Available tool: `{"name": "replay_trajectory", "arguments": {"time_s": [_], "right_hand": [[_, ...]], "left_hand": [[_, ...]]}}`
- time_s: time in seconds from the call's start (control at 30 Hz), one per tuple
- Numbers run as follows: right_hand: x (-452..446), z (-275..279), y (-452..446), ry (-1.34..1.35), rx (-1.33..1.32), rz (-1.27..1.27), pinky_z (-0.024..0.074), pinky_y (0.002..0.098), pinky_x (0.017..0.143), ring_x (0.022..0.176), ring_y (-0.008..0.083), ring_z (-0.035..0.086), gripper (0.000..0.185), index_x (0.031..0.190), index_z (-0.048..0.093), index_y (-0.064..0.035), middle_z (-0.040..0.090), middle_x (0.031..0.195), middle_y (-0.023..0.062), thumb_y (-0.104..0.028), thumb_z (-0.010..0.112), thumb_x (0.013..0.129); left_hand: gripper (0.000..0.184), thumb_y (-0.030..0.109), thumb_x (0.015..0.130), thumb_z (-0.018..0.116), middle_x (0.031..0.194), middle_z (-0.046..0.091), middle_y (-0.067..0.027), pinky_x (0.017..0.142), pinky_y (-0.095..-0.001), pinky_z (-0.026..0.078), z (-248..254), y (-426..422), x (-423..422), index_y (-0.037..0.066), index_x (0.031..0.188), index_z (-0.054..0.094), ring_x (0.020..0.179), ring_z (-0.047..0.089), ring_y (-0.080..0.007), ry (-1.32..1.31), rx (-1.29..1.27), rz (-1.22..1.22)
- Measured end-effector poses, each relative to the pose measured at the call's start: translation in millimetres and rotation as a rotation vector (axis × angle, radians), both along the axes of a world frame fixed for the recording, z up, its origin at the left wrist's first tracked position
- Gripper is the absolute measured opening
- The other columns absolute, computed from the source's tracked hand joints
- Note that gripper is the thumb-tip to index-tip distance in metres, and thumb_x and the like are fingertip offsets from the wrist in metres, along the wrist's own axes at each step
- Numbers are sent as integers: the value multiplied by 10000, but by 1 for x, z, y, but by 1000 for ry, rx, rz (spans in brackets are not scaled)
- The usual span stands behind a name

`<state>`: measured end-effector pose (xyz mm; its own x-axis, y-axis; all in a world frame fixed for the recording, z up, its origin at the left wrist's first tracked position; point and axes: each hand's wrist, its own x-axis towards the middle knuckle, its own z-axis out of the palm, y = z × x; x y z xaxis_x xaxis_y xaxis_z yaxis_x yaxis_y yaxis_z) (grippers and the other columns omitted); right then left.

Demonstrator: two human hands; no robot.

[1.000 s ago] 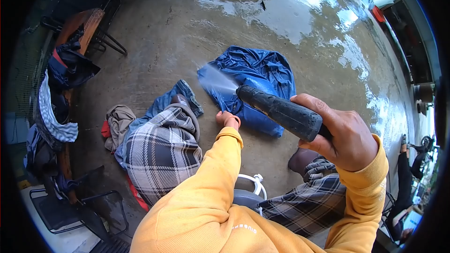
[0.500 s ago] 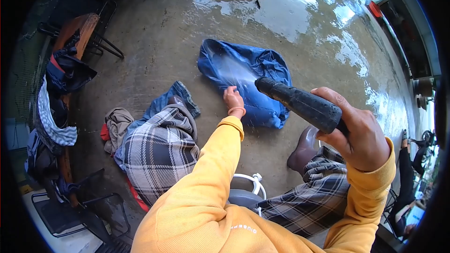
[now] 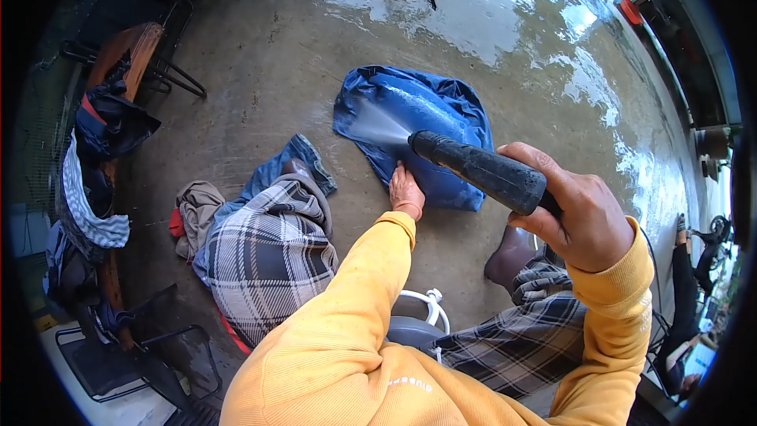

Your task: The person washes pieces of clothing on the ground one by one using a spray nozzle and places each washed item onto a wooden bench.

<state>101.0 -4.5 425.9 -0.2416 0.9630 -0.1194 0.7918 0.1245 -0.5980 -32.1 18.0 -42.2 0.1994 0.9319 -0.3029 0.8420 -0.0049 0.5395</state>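
Note:
In my right hand point(image 3: 583, 217) is a black spray gun point(image 3: 481, 170), its barrel pointing left. A white fan of water comes from its tip onto a wet, dark blue cloth item point(image 3: 449, 118) that looks like waterproof fabric. That item lies spread and creased on the concrete; its exact kind I cannot make out. My left hand point(image 3: 406, 188) rests on its near edge, fingers stretched out and lying against the fabric. Both arms wear yellow sleeves. The fingers on the underside of the spray gun are partly hidden.
The concrete floor point(image 3: 268, 63) is wet, with puddles at the upper right. On the left, clothes hang over a wooden bench point(image 3: 140, 59) near a folding chair point(image 3: 130, 12). Jeans point(image 3: 276, 170) and a beige cloth point(image 3: 203, 213) lie by my plaid-covered knee. Another person point(image 3: 682, 292) is at the far right.
The spray gun has shifted left and slightly down, and the water now hits the item's left part. My left hand has moved a little right and down, and its fingers have straightened.

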Motion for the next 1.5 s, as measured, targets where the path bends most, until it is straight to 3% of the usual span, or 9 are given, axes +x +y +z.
{"name": "replay_trajectory", "arguments": {"time_s": [0.23,0.53,0.83,1.0,1.13,1.23,1.33,1.43,1.5], "right_hand": [[-5,10,-1,-163,-139,-2,514,420,634,731,377,664,501,1279,498,-142,674,853,173,-351,692,867],[-6,5,0,-198,-231,13,497,448,625,724,389,651,487,1263,483,-137,669,806,178,-399,653,889],[-6,-1,9,-131,-269,22,495,451,629,731,388,653,459,1253,488,-140,668,816,175,-384,646,898],[-5,-1,4,-45,-115,23,505,445,644,757,386,659,498,1283,481,-144,673,872,180,-378,663,883],[-5,0,3,-129,-161,11,503,448,636,751,391,656,487,1272,486,-145,671,854,181,-387,658,886],[-3,-3,6,-187,-258,-4,499,453,624,734,398,652,469,1258,495,-143,666,817,189,-397,647,895],[-4,-3,8,-267,-275,2,492,408,623,645,324,656,501,1288,493,-134,653,724,115,-413,639,899],[-4,-7,9,-252,-286,-5,488,406,618,631,329,648,503,1288,493,-126,646,716,122,-412,639,901],[-3,-9,9,-191,-258,-4,488,472,598,680,409,642,446,1248,503,-147,650,738,192,-401,633,906]], "left_hand": [[532,73,906,455,1570,272,-117,1169,-389,247,3,-1,-2,49,1436,408,1410,315,-287,-3,-14,4],[462,41,898,436,1483,389,-152,1145,-407,285,-6,-5,-7,30,1358,478,1374,356,-330,-25,-36,-38],[423,116,899,481,1445,458,-50,1116,-434,226,23,-19,-6,61,1313,551,1380,352,-201,226,-45,-73],[422,88,896,468,1435,458,-72,1084,-429,307,13,-13,-7,46,1310,537,1348,385,-233,148,-42,-43],[437,74,905,467,1456,435,-98,1113,-443,319,0,-23,-7,48,1339,510,1378,357,-267,72,121,-16],[448,72,905,475,1466,423,-109,1136,-447,298,-1,-24,-7,67,1352,507,1397,332,-286,57,71,-30],[419,48,884,514,1383,478,-153,1119,-427,320,-4,-27,-9,34,1302,529,1337,394,-335,16,164,-38],[442,51,896,481,1450,440,-123,1133,-442,303,-4,-26,-11,61,1336,527,1382,353,-312,3,90,-57],[437,47,893,484,1444,446,-127,1132,-436,305,-4,-26,-10,56,1327,534,1377,360,-314,-10,91,-51]]}}
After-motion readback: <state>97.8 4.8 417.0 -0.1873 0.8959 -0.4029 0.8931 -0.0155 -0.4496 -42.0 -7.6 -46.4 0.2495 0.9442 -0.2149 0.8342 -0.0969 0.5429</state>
